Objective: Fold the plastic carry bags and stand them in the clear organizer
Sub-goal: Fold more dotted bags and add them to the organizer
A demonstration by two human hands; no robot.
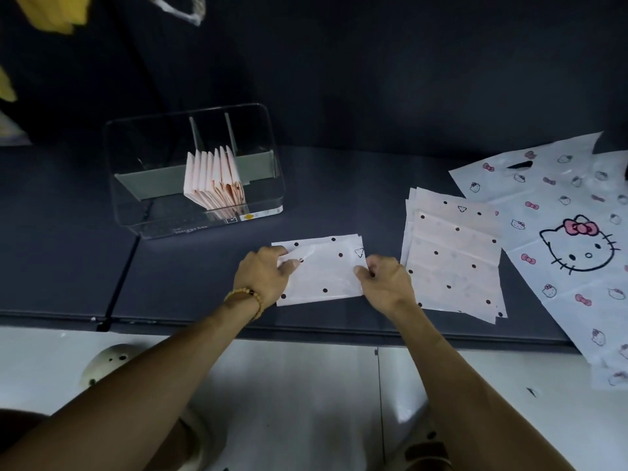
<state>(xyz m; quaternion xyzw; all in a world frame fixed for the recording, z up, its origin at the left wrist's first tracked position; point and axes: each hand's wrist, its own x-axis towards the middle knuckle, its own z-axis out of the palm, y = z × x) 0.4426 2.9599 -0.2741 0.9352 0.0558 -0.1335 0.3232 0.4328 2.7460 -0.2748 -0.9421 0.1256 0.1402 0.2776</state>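
Both hands, left hand (263,271) and right hand (382,278), pinch the dotted bag (323,273) at opposite edges, seemingly to crease another fold.

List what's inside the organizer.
The organizer holds a row of folded pink bags standing upright beside a grey divider. Their lower edges blur through the clear wall; an exact count isn't possible.

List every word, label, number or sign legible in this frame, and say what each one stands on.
"Storage box": pale lettering, only just readable, on the front lower edge of the clear plastic organizer.
White sticker with an orange spot on the same front edge: print too small to read.
Small square black mark beside that sticker: a symbol, not legible.
The pink dotted bags and cat-face bags show only pictures, no words.
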